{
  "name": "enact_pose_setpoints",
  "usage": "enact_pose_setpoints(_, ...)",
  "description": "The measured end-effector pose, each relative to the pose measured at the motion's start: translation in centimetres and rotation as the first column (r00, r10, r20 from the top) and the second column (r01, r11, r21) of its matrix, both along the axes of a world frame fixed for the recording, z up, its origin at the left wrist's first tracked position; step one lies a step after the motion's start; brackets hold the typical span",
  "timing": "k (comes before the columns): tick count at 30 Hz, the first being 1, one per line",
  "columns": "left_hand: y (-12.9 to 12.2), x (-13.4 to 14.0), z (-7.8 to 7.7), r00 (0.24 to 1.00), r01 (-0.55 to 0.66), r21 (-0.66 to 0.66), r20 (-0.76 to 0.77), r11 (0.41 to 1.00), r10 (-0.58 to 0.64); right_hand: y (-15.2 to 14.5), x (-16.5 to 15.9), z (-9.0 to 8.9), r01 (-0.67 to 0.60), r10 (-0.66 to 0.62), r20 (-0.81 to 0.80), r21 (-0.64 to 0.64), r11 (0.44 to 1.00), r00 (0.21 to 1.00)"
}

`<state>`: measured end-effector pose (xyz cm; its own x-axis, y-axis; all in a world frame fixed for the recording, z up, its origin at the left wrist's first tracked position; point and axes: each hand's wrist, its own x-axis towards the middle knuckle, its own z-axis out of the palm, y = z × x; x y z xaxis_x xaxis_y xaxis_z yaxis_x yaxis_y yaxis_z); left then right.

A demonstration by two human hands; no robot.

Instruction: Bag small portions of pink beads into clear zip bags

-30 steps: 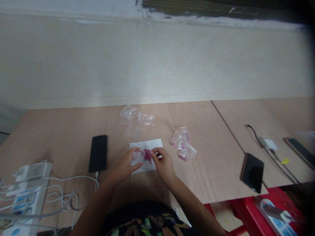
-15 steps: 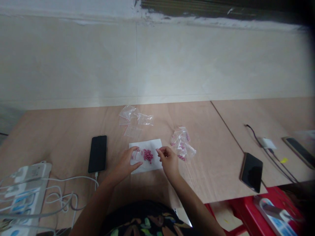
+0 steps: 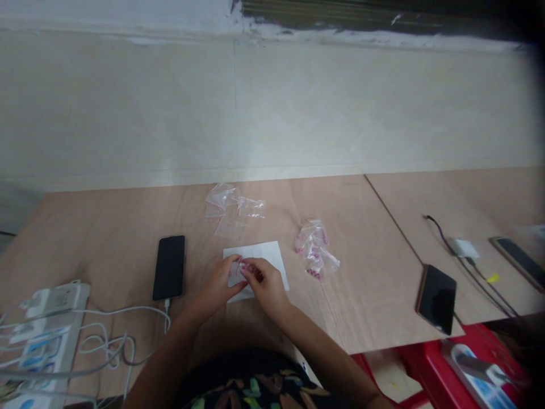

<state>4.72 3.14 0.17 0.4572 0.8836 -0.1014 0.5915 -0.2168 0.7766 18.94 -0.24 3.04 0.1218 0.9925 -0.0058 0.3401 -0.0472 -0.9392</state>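
My left hand (image 3: 220, 284) holds a small clear zip bag (image 3: 235, 276) between thumb and fingers, low over a sheet of white paper (image 3: 276, 258). At the bag's mouth are the pinched fingertips of my right hand (image 3: 267, 284), with a bit of pink at them that looks like a bead (image 3: 244, 266). My right hand covers the part of the paper where a pile of pink beads lay. Right of the paper lie clear bags with pink beads (image 3: 315, 250) inside.
Several clear bags (image 3: 230, 227) lie behind the paper. A black phone (image 3: 169, 267) on a white cable is at the left, near a power strip (image 3: 55, 324). Another phone (image 3: 436, 299) and a charger (image 3: 464, 248) lie at the right, above a red stool (image 3: 485, 352).
My right hand has moved left from the paper's right side to the bag, passing over the bead pile and hiding it. My left hand stays about where it was.
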Motion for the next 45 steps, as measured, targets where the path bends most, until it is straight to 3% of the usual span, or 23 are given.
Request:
enact_pose_setpoints(10, -0.3, 1.0, 0.8, 0.992, -0.124, -0.018, 0.029, 0.992, 0.125, -1.7, 0.2, -0.8, 0.122, -0.122, 0.047, -0.006, 0.993, 0.991)
enact_pose_setpoints(15, -0.2, 0.1, 0.9, 0.991, -0.133, 0.005, 0.019, 0.991, 0.133, -2.2, 1.3, -2.9, 0.200, -0.191, 0.138, -0.056, 0.978, 0.972)
enact_pose_setpoints(21, -0.4, -0.3, 1.3, 0.990, -0.136, -0.014, 0.027, 0.991, 0.136, -3.1, 1.4, -5.3, 0.092, -0.064, 0.227, -0.115, 0.989, 0.972)
enact_pose_setpoints(27, -0.5, 0.0, 1.1, 0.989, -0.148, -0.029, 0.022, 0.989, 0.148, -3.2, 1.2, -6.5, 0.168, -0.104, 0.437, -0.111, 0.979, 0.893)
enact_pose_setpoints(31, -0.4, -0.1, 1.0, 0.991, -0.133, -0.021, 0.013, 0.991, 0.133, -3.5, 1.3, -7.2, 0.147, -0.061, 0.469, -0.149, 0.978, 0.881)
enact_pose_setpoints(34, -0.4, -0.2, 0.7, 0.992, -0.128, -0.017, 0.008, 0.992, 0.128, -3.4, 1.6, -6.4, 0.144, -0.087, 0.397, -0.117, 0.983, 0.914)
enact_pose_setpoints(38, -0.7, 0.1, 0.6, 0.993, -0.121, -0.013, 0.010, 0.993, 0.122, -2.4, 1.6, -3.2, 0.174, -0.167, 0.215, -0.014, 0.985, 0.962)
enact_pose_setpoints(42, -0.6, 0.5, 0.9, 0.995, -0.097, -0.019, 0.001, 0.995, 0.097, -1.3, 0.5, -0.4, 0.066, -0.081, 0.163, 0.094, 0.993, 0.983)
enact_pose_setpoints(45, -0.6, 0.6, 1.0, 0.994, -0.110, -0.012, 0.000, 0.994, 0.110, -1.2, -0.3, -0.1, 0.072, -0.087, 0.167, 0.098, 0.993, 0.982)
